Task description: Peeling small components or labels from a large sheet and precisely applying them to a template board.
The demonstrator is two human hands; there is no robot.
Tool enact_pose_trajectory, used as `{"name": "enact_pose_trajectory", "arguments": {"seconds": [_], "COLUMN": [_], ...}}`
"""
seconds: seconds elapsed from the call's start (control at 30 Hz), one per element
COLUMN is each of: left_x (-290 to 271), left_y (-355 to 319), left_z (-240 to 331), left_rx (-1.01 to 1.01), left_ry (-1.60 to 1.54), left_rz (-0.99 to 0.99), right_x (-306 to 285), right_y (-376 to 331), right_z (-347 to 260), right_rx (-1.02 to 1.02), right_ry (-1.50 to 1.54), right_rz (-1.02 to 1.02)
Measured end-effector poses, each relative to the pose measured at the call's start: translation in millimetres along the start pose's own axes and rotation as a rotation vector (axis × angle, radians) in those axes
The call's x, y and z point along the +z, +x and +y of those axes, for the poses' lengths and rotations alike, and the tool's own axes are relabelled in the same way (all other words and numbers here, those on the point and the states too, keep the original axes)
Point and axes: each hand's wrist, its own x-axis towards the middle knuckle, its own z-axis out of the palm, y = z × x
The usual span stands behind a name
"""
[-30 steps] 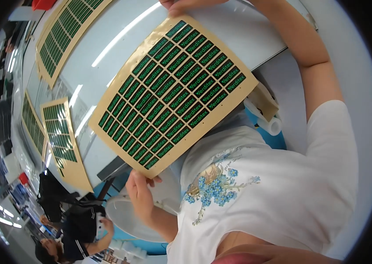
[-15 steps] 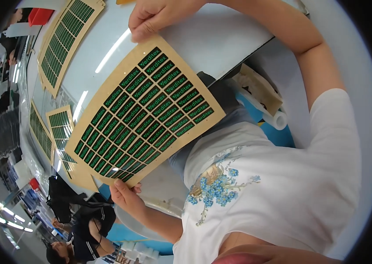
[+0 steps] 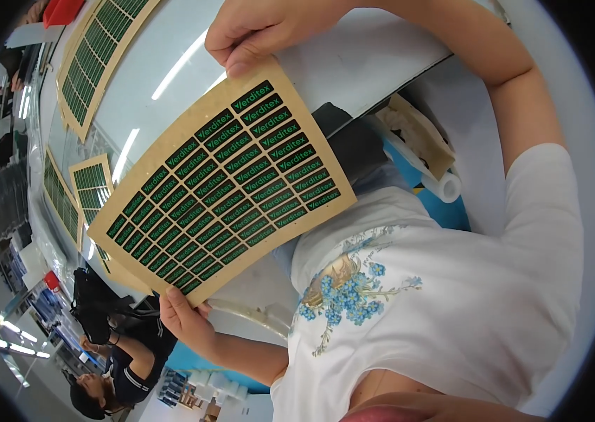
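Observation:
A tan sheet of labels is held up in front of my body, slightly curved. Rows of small black rectangles with green lettering cover its face. My right hand pinches its far corner, thumb on the printed face and fingers curled behind. At the opposite end, my left hand grips the near edge between thumb and fingers, the fingertips partly hidden behind it. The sheet hangs above the edge of a glossy pale table, hiding part of the tabletop.
More label sheets lie overlapping at the table's far left, with further sheets nearer. A red container stands at the upper left. A white roll sits below the table edge. Another person in dark clothes is at lower left.
The sheet has shifted a little to the left and its face has turned more toward me. My left hand has moved left with it; both hands keep their hold.

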Motion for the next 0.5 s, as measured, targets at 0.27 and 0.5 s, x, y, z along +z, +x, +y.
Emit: {"name": "enact_pose_trajectory", "arguments": {"seconds": [0.27,0.5], "left_x": [-3.6,-7.0], "left_y": [2.0,1.0], "left_z": [6.8,7.8], "left_rx": [-0.013,-0.018], "left_ry": [-0.149,-0.247], "left_rz": [-0.103,-0.158], "right_x": [4.0,1.9], "right_y": [0.5,-4.6], "right_z": [4.6,-13.4], "right_rx": [-0.069,0.098], "right_ry": [-0.183,-0.144], "right_rz": [0.051,-0.002]}}
